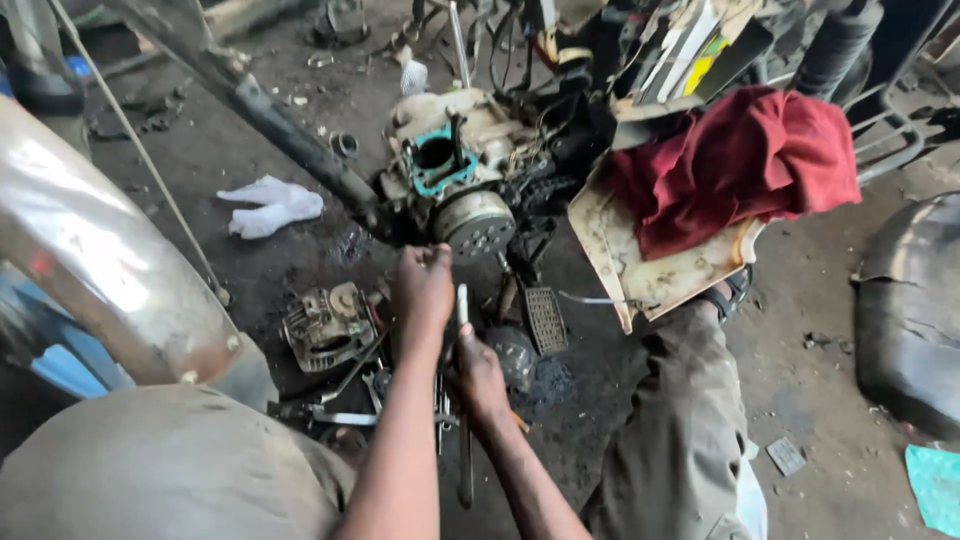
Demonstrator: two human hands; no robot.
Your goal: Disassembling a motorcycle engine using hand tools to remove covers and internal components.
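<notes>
A dismantled motorcycle engine (470, 170) sits on the dirty floor, with a teal gasket around its open cylinder mouth (437, 160) and a round grey side cover (475, 225). My left hand (424, 290) reaches just below that cover, its back to the camera and fingers curled; what they hold is hidden. My right hand (478, 378) is lower, closed around a long thin metal tool (462, 305) that stands upright beside my left hand. Several loose tools (340, 415) lie under my arms.
A removed engine part (325, 325) lies left of my hands, with a ribbed footpeg (546, 320) to their right. A white rag (275, 205), a red cloth (740, 165) on a cream panel (620, 265), a chrome mudguard (90, 250), a frame tube (280, 130) and a black fender (910, 310) surround the engine.
</notes>
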